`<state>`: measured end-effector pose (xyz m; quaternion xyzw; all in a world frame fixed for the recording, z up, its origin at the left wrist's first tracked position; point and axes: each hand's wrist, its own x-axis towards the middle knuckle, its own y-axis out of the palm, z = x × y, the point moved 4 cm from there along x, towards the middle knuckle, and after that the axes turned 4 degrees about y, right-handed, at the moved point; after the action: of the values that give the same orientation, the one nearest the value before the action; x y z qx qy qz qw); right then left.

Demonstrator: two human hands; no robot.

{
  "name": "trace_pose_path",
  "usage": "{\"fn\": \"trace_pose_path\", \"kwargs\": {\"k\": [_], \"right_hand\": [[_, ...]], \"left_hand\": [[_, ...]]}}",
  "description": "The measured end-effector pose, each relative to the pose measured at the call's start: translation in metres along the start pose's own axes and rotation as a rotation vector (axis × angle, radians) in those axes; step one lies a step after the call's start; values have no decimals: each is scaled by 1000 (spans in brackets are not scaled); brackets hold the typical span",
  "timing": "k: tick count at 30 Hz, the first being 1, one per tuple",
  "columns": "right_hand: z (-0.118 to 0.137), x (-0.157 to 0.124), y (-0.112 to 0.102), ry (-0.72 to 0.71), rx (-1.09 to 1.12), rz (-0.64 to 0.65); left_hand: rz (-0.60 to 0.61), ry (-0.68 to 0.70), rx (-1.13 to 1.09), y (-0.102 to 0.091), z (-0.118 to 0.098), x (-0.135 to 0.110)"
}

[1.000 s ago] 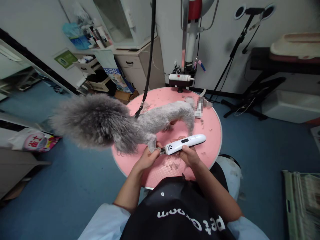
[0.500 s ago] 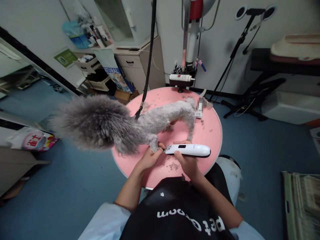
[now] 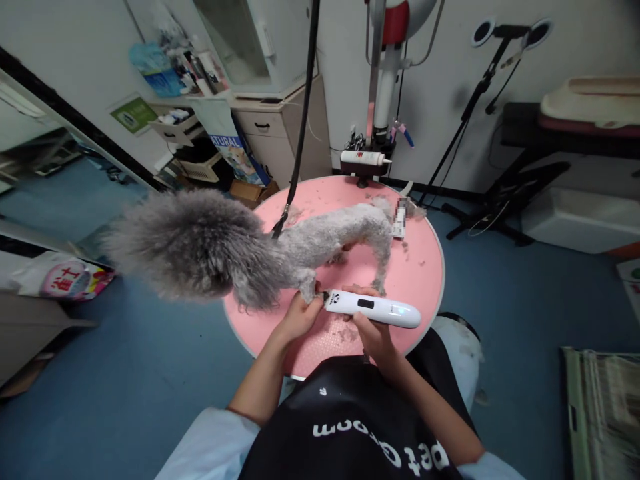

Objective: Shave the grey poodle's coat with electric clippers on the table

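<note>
A grey dog (image 3: 330,235) stands on a round pink grooming table (image 3: 320,353), its body clipped short and its head and chest fluffy. My left hand (image 3: 299,317) is closed around the paw of its front leg (image 3: 306,283). In my right hand (image 3: 373,333) lies a white hair clipper (image 3: 373,309), gripped with the thumb on the near side and fingers beyond. The clipper's blade end points left and sits at the held paw; whether it touches the fur I cannot tell. A black leash (image 3: 299,143) runs up from the dog's neck.
Loose hair tufts (image 3: 347,335) lie on the tabletop. Near the dog's rear is a partly blurred white object (image 3: 400,227). At the table's back, a holder carries a white tube (image 3: 364,158). Cabinets (image 3: 270,140) stand behind, and a stool (image 3: 457,353) is at the right.
The clipper has turned in my right hand so its top face shows more, and its rear end has dipped slightly. My left hand keeps its hold on the paw.
</note>
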<state>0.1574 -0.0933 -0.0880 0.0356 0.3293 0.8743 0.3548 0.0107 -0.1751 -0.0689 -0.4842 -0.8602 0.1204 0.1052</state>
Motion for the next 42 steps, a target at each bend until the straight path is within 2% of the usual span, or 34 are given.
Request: {"fn": "trace_pose_path", "kwargs": {"k": [2,5,9,13,20,25,30,42], "right_hand": [[9,6,-2,-13,35,35],[18,18,-11,-24,46,-45],[18,29,-11,76,-9,-4],[15,33,-7,133,-15,5],[12,42,-6,96,-21,-65],[6,42,-4,109,3,-67],[3,40,-7,82,5,-71],[-8,36,-1,125,141,-94]], "left_hand": [[-32,1,35,0,2,-1],[-112,8,91,-4,5,-3],[-273,8,190,-13,5,-3],[-362,-5,277,-17,3,-2],[-166,46,190,-11,12,-10],[-60,40,122,-12,6,-13],[1,90,81,-11,-1,-11],[94,112,44,-8,6,-13]]}}
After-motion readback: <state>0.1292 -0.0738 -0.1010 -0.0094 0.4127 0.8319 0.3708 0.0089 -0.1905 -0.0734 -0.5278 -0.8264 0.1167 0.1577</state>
